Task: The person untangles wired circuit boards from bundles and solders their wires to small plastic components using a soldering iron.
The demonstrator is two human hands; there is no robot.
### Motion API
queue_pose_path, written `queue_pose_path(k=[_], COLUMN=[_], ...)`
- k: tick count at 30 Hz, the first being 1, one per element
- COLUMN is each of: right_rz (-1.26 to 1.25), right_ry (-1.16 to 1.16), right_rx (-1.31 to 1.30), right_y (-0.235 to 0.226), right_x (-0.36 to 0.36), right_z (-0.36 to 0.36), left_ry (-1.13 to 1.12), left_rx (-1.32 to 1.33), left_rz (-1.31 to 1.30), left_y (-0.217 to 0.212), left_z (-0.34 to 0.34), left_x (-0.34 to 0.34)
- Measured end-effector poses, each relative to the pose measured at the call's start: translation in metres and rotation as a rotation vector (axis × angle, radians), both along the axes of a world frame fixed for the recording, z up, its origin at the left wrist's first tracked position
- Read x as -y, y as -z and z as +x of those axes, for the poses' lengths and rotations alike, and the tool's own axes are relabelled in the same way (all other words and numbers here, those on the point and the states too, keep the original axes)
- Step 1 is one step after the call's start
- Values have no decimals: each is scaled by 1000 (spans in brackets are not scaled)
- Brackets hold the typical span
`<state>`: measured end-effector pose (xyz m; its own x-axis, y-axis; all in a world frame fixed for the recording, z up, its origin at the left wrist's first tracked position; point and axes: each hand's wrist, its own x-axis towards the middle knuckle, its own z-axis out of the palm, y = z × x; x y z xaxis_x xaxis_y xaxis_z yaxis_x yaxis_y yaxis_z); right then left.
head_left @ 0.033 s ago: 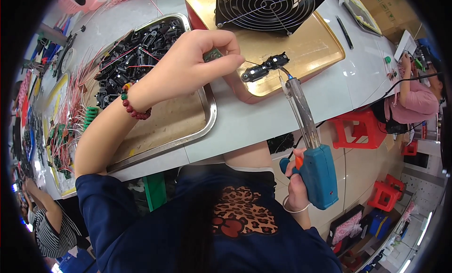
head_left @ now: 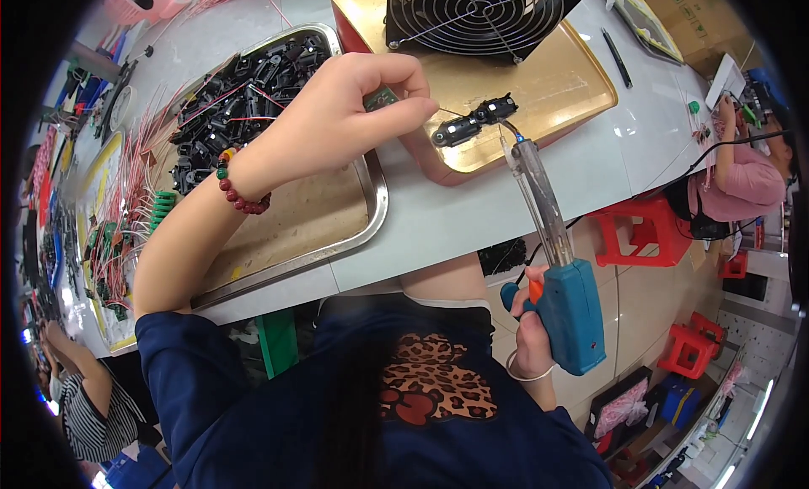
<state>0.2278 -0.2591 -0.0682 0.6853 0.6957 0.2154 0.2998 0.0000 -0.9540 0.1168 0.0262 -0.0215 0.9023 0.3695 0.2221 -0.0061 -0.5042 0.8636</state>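
Note:
My right hand (head_left: 533,335) is wrapped round the handle of a blue soldering gun (head_left: 573,316). The gun's long metal front reaches up to a small black plastic part (head_left: 476,120) with shiny metal contacts, lying on an upturned gold tin (head_left: 539,139). Its tip is at the part's near side; whether it touches I cannot tell. Above the tin's left side, my left hand (head_left: 358,110) pinches a thin dark wire (head_left: 449,111) that runs to the black part. A small green circuit board (head_left: 381,98) shows between its fingers and thumb, partly hidden.
Left of the tin, a metal tray (head_left: 371,211) holds a heap of black plastic parts (head_left: 244,93). A black fan (head_left: 480,17) with a wire guard stands on the tin's far side. Wired green boards (head_left: 105,244) lie far left. A black pen (head_left: 617,57) lies right. Two other people sit nearby.

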Motion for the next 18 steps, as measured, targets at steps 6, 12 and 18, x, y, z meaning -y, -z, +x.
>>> queue_pose_path(k=[6, 12, 18], right_rz=[70, 101, 187], right_ry=[-40, -144, -55], right_rx=[-35, -40, -79], right_y=[5, 9, 3], right_x=[7, 7, -3], right_z=[7, 14, 11], left_ry=[-187, -210, -240], left_rx=[143, 218, 120], left_rz=[637, 1688, 1658], left_y=[-13, -5, 4], left_z=[-10, -31, -28], left_x=[0, 30, 15])
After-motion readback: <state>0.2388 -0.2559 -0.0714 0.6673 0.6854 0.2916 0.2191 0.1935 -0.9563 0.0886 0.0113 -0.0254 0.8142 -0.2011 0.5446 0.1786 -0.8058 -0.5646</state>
